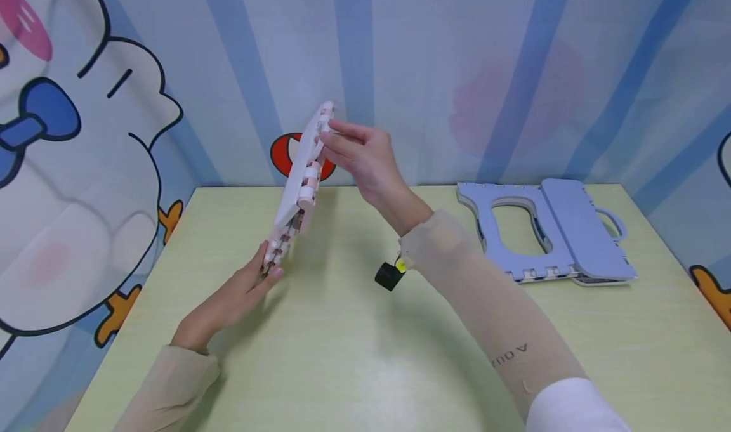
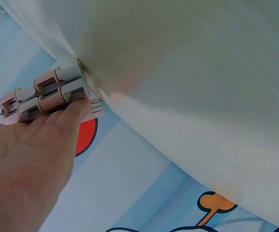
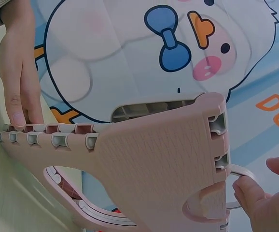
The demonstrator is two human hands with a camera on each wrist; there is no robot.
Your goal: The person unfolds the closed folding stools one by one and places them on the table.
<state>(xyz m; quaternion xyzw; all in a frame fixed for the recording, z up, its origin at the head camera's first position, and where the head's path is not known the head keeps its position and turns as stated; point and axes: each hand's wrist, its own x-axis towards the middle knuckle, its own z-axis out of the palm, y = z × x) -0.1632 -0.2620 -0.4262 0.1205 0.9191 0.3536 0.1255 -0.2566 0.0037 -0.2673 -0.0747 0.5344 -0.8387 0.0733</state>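
A pale pink and white folding stool [image 1: 299, 165], folded flat, is held up on edge and tilted above the table. My right hand [image 1: 371, 162] grips its thin loop handle at the upper end; the right wrist view shows the fingers hooked at that handle [image 3: 242, 171]. At the lower end, my left hand [image 1: 234, 295] holds the hinged edge, thumb on one side and fingers on the other. In the left wrist view the row of hinge knuckles [image 2: 48, 89] lies along the fingers. An oval opening shows in the stool's panel in the right wrist view.
A blue folding stool [image 1: 562, 229], partly folded, lies on the pale green table [image 1: 354, 356] at the right, its handle toward the right. A small black block [image 1: 389, 276] hangs from the right wrist. Behind the table is a striped blue backdrop [image 1: 411, 70] with cartoon figures.
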